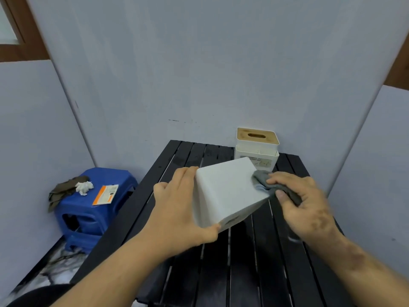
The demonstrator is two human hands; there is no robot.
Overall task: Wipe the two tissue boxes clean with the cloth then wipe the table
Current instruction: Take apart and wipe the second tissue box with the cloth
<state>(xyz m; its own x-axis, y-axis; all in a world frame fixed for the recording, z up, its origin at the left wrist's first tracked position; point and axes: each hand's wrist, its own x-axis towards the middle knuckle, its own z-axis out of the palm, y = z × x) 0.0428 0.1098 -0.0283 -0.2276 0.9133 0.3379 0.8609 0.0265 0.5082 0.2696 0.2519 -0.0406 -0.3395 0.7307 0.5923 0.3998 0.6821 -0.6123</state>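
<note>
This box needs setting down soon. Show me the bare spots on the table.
Bare slats of the black table lie between both forearms, and along the left edge behind the left hand. The far right corner is crowded by the second tissue box.

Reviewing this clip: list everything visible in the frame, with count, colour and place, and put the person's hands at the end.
white tissue box: 1, plain white, tilted, held above the table's middle
tissue box with wooden lid: 1, white with tan slotted top, far right of the table by the wall
cloth: 1, grey, pressed on the held box's right side
table: 1, black, slatted, centre foreground
stool: 1, blue plastic, left of the table
dark rag: 1, olive-brown, on the stool
crumpled tissue: 1, white, on the stool
packet: 1, orange and white, on the stool
left hand: gripping the box's left side
right hand: holding the cloth
</note>
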